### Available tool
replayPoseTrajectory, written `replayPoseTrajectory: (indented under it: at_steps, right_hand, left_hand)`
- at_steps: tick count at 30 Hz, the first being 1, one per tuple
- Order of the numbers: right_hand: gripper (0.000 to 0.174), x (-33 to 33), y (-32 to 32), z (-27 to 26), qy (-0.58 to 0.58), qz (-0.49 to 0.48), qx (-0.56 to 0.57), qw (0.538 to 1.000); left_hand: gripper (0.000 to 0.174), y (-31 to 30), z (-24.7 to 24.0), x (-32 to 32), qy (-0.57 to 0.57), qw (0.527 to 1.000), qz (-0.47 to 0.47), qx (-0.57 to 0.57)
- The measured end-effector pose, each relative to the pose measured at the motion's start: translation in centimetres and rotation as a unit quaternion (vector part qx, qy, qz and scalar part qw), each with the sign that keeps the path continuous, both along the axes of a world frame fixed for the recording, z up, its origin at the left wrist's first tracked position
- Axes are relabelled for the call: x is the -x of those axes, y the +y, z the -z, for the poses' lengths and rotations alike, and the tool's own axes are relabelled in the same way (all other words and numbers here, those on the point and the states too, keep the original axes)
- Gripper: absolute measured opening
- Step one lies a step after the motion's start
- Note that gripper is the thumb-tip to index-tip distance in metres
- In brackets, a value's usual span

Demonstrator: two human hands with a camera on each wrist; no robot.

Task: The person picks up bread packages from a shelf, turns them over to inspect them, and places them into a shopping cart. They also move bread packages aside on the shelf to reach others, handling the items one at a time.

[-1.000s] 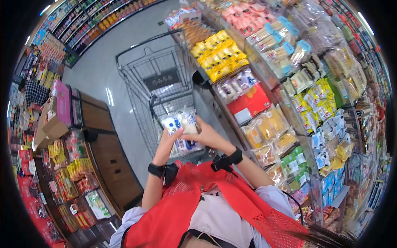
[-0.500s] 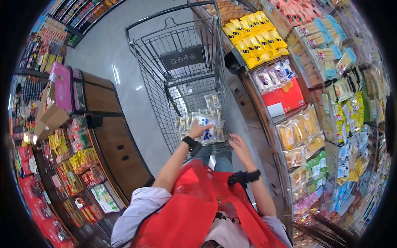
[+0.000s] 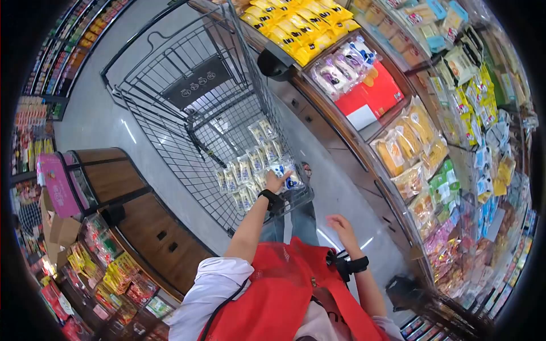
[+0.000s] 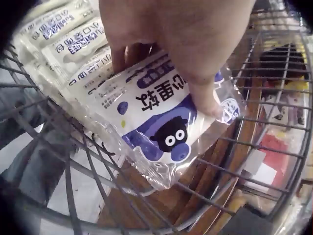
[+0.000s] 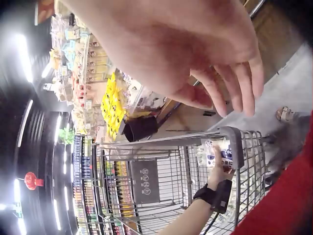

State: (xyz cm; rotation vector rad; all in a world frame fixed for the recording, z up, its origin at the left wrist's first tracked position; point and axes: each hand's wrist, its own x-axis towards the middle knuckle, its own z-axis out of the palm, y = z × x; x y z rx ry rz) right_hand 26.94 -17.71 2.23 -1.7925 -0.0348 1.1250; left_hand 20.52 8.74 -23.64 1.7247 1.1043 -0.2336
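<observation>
My left hand point(image 3: 275, 182) reaches down into the near end of the shopping cart point(image 3: 196, 91). In the left wrist view, the left hand point(image 4: 181, 34) grips a clear-wrapped bread pack point(image 4: 161, 122) printed in blue with a black cartoon face, thumb on its front. The pack lies against the cart's wire wall beside rows of white bread packs point(image 4: 73, 44). To the right of the cart, my right hand point(image 3: 343, 230) hangs in the air with fingers loosely bent. The right wrist view shows that right hand point(image 5: 195, 54) holding nothing.
A shelf on the right carries yellow packets point(image 3: 301, 25), a red box point(image 3: 372, 96) and bagged bread point(image 3: 409, 136). On the left stand a wooden cabinet point(image 3: 153, 221) and a pink box point(image 3: 60, 182). Grey floor point(image 3: 91, 108) runs between.
One second ago both hands held blue-and-white packs together above the cart. The right hand has let go and moved away to the right; the left has lowered a pack into the cart. The head view has shifted.
</observation>
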Motion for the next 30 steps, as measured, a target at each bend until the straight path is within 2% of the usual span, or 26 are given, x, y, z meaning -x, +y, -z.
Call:
replayPoseTrajectory:
  at_steps: [1, 2, 5, 6, 9, 10, 13, 14, 17, 18, 19, 21, 22, 23, 25, 26, 27, 29, 30]
  right_hand:
    - [0.023, 0.3, 0.1, 0.2, 0.000, -0.012, -0.004, 1.000]
    - [0.023, 0.4, 0.4, -0.1, 0.002, -0.029, -0.001, 1.000]
    - [0.024, 0.2, 0.9, 0.1, 0.040, -0.035, -0.029, 0.998]
    - [0.024, -0.1, 1.0, -0.1, 0.038, -0.035, -0.039, 0.998]
    - [0.024, -1.2, 1.5, -1.2, 0.028, -0.038, -0.057, 0.997]
    - [0.025, -1.8, 1.7, -1.7, 0.024, -0.040, -0.059, 0.997]
    - [0.025, -5.7, 2.5, -2.2, -0.006, -0.068, -0.030, 0.997]
    - [0.026, -6.3, 2.1, -2.2, -0.010, -0.075, -0.009, 0.997]
    - [0.025, -11.5, 5.0, -4.3, -0.076, -0.077, -0.084, 0.991]
    - [0.024, -13.8, 6.0, -3.7, -0.108, -0.084, -0.096, 0.986]
    - [0.023, -16.0, 7.1, -3.0, -0.140, -0.091, -0.107, 0.980]
    - [0.021, -20.0, 11.0, -4.2, -0.162, -0.083, -0.122, 0.976]
    - [0.023, -21.6, 12.9, -4.1, -0.250, -0.083, -0.125, 0.957]
    - [0.024, -23.4, 15.1, -3.9, -0.337, -0.085, -0.130, 0.928]
    - [0.037, -26.5, 18.9, -3.7, -0.440, -0.113, -0.058, 0.889]
    - [0.050, -27.6, 20.6, -3.1, -0.482, -0.124, -0.040, 0.866]
    - [0.062, -28.5, 22.2, -2.5, -0.525, -0.133, -0.024, 0.841]
    - [0.076, -29.4, 24.8, -1.1, -0.539, -0.160, 0.019, 0.827]
    - [0.084, -29.8, 25.7, -0.3, -0.546, -0.174, 0.040, 0.819]
  left_hand:
    - [0.104, -0.3, 1.0, 0.6, -0.003, 0.999, 0.019, -0.046]
    - [0.094, -1.0, -0.2, 0.3, 0.033, 0.985, 0.017, -0.166]
    - [0.105, 0.8, -3.3, -0.8, 0.108, 0.994, 0.016, -0.031]
    - [0.103, 0.7, -3.1, -0.9, 0.092, 0.995, -0.019, -0.043]
    - [0.105, 1.2, -3.4, -1.5, 0.105, 0.994, -0.015, -0.009]
    - [0.108, 2.1, -3.4, -1.6, 0.101, 0.993, 0.032, 0.041]
    - [0.106, 2.4, 0.1, -1.4, 0.088, 0.994, 0.040, -0.043]
    - [0.103, 2.6, -0.3, -1.4, 0.087, 0.995, 0.031, -0.045]
    - [0.070, 2.3, 6.8, 1.2, 0.004, 0.998, -0.033, -0.053]
    - [0.062, 2.5, 0.8, 0.9, -0.013, 0.999, -0.029, -0.039]
    - [0.064, 2.5, 2.5, 1.2, 0.020, 0.997, -0.002, -0.068]
    - [0.080, 2.7, -4.4, 0.1, 0.043, 0.999, -0.006, 0.028]
    - [0.080, 2.4, -3.1, 0.4, 0.034, 0.998, -0.025, 0.056]
    - [0.083, 2.0, 1.5, 1.0, 0.065, 0.997, -0.034, 0.030]
    - [0.088, 1.5, -1.7, -0.2, 0.067, 0.994, -0.066, 0.050]
    - [0.092, 1.1, 0.8, 0.1, 0.087, 0.994, -0.067, 0.028]
    - [0.092, 0.6, 0.1, -0.4, 0.097, 0.992, -0.078, 0.006]
    - [0.092, -0.1, -1.3, -1.2, 0.117, 0.987, -0.101, -0.041]
    - [0.092, 0.3, -2.3, -1.4, 0.120, 0.988, -0.091, -0.017]
